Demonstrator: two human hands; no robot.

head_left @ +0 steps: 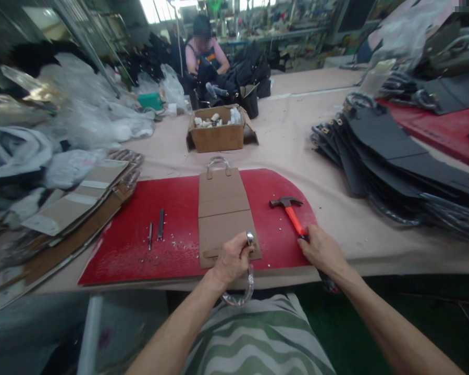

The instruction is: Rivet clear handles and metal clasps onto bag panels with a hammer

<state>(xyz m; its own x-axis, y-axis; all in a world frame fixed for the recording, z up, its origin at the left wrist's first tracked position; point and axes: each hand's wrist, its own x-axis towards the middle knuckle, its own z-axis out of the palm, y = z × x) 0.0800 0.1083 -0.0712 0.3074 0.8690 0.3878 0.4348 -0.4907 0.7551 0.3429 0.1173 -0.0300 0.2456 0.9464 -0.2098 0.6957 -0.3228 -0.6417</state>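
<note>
A tan bag panel (223, 200) lies flat on a red mat (172, 208), with a plastic-wrapped handle (219, 161) at its far end. Another wrapped handle (240, 299) hangs over the near table edge, below my left hand (233, 256). That hand is closed around a short shiny metal tool (250, 238), held upright over the panel's near right corner; its lower end is hidden by my fingers. To the right, my right hand (321, 247) grips the claw hammer (294, 214) by its red and black handle, the head resting on or just above the mat.
Two slim metal tools, a rod (150, 236) and a bar (161, 224), lie left on the mat among small scraps. Tan panels (78, 203) are stacked left, black panels (391, 151) right. Behind stands a cardboard box (218, 138) of small parts; a person (207, 52) sits beyond.
</note>
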